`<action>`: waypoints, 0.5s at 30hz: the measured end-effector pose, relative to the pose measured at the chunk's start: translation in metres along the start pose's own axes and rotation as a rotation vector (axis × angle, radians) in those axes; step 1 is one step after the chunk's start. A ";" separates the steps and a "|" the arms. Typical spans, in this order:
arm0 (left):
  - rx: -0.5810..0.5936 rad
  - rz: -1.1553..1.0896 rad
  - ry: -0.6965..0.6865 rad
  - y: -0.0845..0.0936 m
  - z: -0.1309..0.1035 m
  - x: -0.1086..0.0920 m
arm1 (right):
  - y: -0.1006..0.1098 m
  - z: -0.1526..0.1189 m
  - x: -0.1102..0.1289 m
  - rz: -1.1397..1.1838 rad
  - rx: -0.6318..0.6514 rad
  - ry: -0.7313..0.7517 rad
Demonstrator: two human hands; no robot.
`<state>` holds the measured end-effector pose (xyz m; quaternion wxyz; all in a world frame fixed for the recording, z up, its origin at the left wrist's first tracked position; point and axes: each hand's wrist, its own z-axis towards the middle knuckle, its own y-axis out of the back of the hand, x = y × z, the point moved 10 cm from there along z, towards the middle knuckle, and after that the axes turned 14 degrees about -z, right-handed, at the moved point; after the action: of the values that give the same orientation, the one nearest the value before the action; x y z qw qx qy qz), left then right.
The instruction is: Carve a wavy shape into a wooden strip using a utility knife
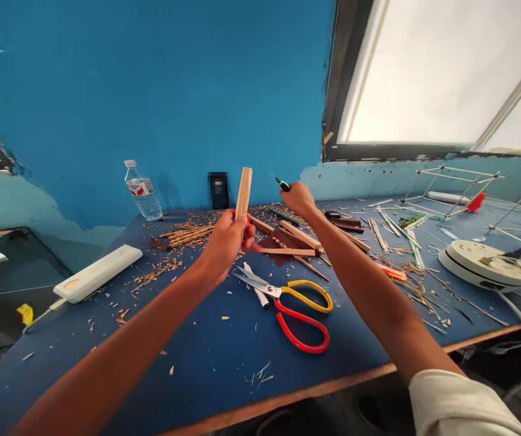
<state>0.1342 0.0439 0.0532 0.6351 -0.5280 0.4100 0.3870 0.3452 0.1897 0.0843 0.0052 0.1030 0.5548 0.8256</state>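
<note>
My left hand (pixel 230 242) is wrapped round the lower part of a flat wooden stick (pixel 244 191), which stands nearly upright with its top end free. In my right hand (pixel 300 198) is a craft knife (pixel 282 184) with a dark and green handle; its thin blade points up and left, apart from the stick. Below my hands lie scissors (pixel 305 293) with one yellow and one red handle, blades a little apart. A white marker (pixel 260 295) lies partly under the blades. Several wood strips (pixel 299 233) rest behind, on a brown sheet (pixel 282 239).
Wood shavings litter the blue table (pixel 187 363). A water bottle (pixel 144 191) and a long white device (pixel 99 272) stand left. A bundle of thin sticks (pixel 190 235) lies mid-table. Right are a round power strip (pixel 482 263) with cables and a stick frame (pixel 446 191).
</note>
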 end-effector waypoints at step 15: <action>0.031 0.003 -0.040 0.001 0.043 -0.007 | 0.027 -0.076 0.060 -0.014 -0.198 0.304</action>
<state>0.1359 0.0864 0.0638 0.6506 -0.5097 0.4040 0.3921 0.2764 0.1168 0.0909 -0.0629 -0.0280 0.4658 0.8822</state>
